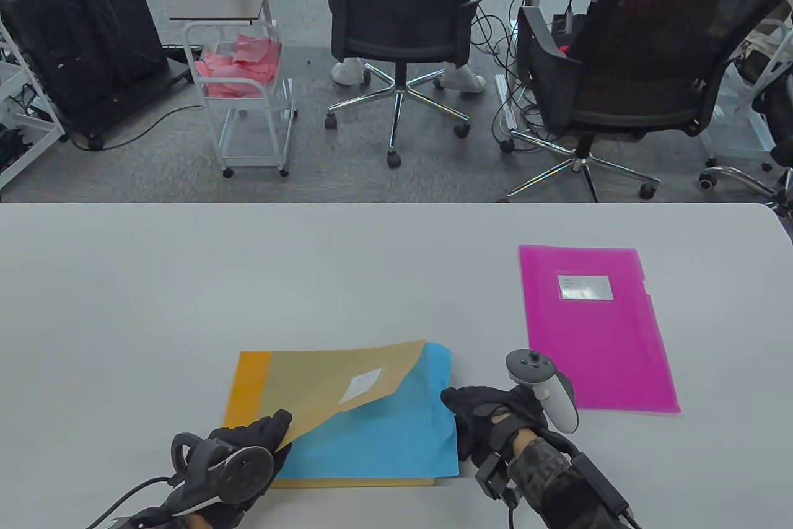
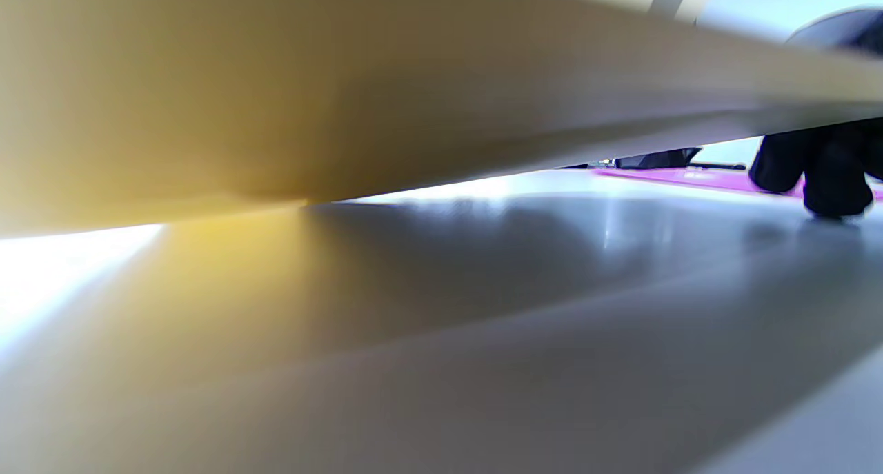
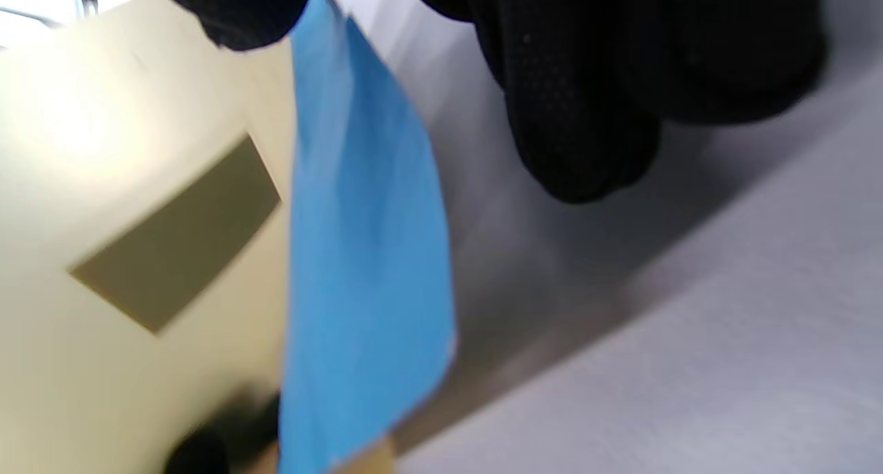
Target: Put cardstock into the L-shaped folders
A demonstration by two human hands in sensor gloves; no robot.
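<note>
While the sheet is only part way in: the job looks about half done at best.
Left hand (image 1: 248,445): pinches the lifted top flap of the yellow folder (image 1: 251,377), holding it open.
Blue cardstock (image 1: 384,430): lies between the flaps, its right side still sticking out.
Right hand (image 1: 480,417): fingers closed on the cardstock's right edge.
Pink folder (image 1: 595,331): flat, to the right; whether it holds a sheet I cannot tell.
Hidden: both wrist views are blurred; the left shows mostly the flap's underside.
</note>
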